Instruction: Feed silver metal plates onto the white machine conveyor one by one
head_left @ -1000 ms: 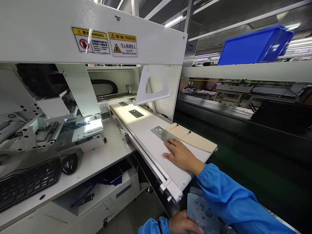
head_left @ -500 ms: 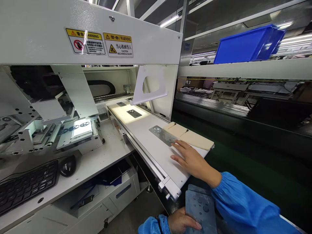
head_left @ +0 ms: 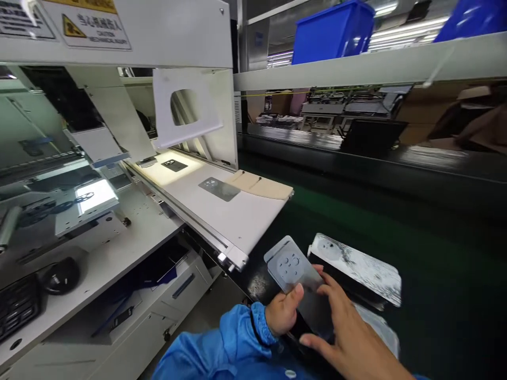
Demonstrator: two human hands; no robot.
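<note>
My left hand (head_left: 282,312) grips a small stack of grey phone back panels (head_left: 295,266), thumb on top. The camera holes are at the panels' far end. My right hand (head_left: 343,316) is at the stack's right side, fingers curved along its edge and thumb spread apart; whether it presses on the top panel I cannot tell. A single phone back panel (head_left: 222,191) lies flat on the white conveyor (head_left: 233,224), beside a cream plate. Farther in, a darker panel (head_left: 174,165) rests on the lit part of the belt.
A stack of silvery panels (head_left: 356,266) stands on the dark green belt (head_left: 443,264) at right. The cream plate (head_left: 263,186) borders the conveyor. A white machine (head_left: 178,31) overhangs it. A mouse (head_left: 61,276) and keyboard (head_left: 19,295) are left; a blue bin (head_left: 332,31) is above.
My right hand has left the panel on the conveyor and come back to the stack. My left hand has raised the stack. The view has swung right; the lit panels sit farther in.
</note>
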